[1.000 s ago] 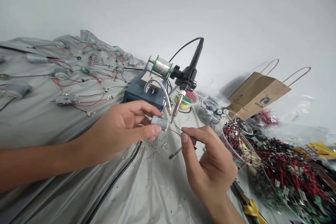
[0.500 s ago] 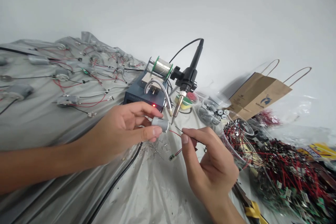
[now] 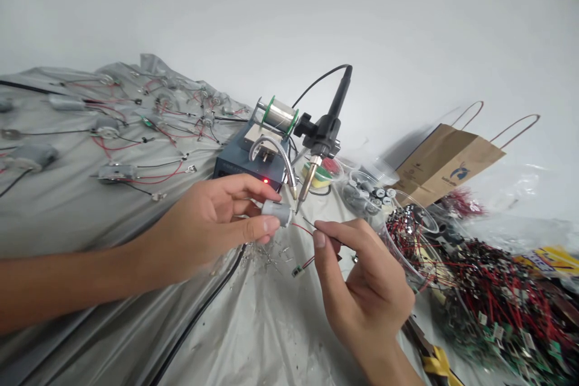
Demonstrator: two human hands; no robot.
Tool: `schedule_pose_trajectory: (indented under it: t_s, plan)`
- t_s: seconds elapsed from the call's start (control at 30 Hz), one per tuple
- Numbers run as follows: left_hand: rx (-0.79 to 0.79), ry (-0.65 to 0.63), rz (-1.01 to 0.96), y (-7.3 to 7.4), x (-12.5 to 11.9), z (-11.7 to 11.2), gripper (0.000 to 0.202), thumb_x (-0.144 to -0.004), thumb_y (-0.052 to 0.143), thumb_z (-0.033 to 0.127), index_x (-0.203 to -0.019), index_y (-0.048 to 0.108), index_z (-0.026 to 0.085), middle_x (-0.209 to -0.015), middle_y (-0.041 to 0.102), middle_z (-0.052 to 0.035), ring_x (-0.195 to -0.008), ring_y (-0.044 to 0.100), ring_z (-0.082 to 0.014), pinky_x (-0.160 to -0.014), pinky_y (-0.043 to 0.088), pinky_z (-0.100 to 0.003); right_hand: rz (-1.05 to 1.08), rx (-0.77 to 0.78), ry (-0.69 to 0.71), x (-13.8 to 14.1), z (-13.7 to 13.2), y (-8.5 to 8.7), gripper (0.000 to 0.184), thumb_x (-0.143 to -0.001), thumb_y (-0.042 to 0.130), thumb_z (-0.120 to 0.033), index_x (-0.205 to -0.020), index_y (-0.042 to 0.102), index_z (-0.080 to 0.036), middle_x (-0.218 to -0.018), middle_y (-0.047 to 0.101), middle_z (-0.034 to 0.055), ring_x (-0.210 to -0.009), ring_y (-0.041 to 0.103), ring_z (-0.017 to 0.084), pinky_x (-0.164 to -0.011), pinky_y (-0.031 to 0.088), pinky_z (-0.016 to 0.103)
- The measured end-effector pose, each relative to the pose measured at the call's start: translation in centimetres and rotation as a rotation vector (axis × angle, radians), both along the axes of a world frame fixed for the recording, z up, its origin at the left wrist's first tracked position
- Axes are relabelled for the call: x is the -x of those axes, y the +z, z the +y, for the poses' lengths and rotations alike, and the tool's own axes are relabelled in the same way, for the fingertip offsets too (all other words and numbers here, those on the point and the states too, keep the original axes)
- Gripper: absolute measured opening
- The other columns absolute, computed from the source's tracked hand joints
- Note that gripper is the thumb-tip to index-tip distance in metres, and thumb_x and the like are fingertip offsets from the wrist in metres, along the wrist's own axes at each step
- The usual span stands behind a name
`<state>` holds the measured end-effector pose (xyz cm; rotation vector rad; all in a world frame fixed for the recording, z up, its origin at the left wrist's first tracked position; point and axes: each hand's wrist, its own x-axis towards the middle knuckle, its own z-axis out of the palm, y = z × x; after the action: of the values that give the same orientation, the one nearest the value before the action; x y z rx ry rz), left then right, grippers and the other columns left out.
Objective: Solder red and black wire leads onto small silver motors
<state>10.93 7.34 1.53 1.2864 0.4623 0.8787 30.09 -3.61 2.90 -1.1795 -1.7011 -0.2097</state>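
Grey, cylindrical motor point(image 3: 277, 211): gripped by your left hand point(image 3: 210, 217), red wire point(image 3: 301, 228) at its pale end. Your right hand point(image 3: 364, 283) pinches a dark wire point(image 3: 309, 222).

motor point(image 3: 275, 213): grey, whitish end
pinched wire point(image 3: 309, 222): dark
other wire point(image 3: 301, 228): red
board point(image 3: 297, 271): green
station point(image 3: 237, 161): dark blue, lit red light point(image 3: 266, 181)
spool point(image 3: 280, 116): silver, green rims
iron point(image 3: 333, 108): black, metallic shaft
sheet point(image 3: 257, 325): grey
bag point(image 3: 446, 160): brown, blue logo point(image 3: 459, 173)
wrapper point(image 3: 555, 260): yellow, blue-white patches
pile point(image 3: 491, 283): red, black, green
tool point(image 3: 435, 360): yellow handle
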Motion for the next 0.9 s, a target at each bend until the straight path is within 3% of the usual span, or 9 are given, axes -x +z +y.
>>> schedule_pose_trajectory:
  t_s: [0.17,0.9]
  plan:
    - [-0.011,0.009,0.051,0.29,0.08,0.00,0.018,-0.086,0.087,0.024,-0.102,0.077,0.024,-0.071,0.077,0.0047,-0.069,0.074,-0.0123,-0.064,0.058,-0.018,0.000,0.009,-0.005,0.01,-0.08,0.02,0.030,-0.092,0.070,0.002,-0.113,0.075,-0.019,-0.076,0.065,-0.0029,-0.068,0.058,0.013,-0.066,0.047,0.031]
    - [-0.001,0.005,0.064,-0.42,0.24,0.18,0.023,-0.087,0.088,0.032,-0.107,0.078,0.027,-0.077,0.080,0.0036,-0.072,0.073,-0.0126,-0.067,0.055,-0.018,-0.005,0.006,-0.012,0.06,-0.10,0.15,0.025,-0.093,0.070,0.002,-0.111,0.075,-0.015,-0.076,0.065,-0.0027,-0.070,0.058,0.010,-0.067,0.047,0.030]
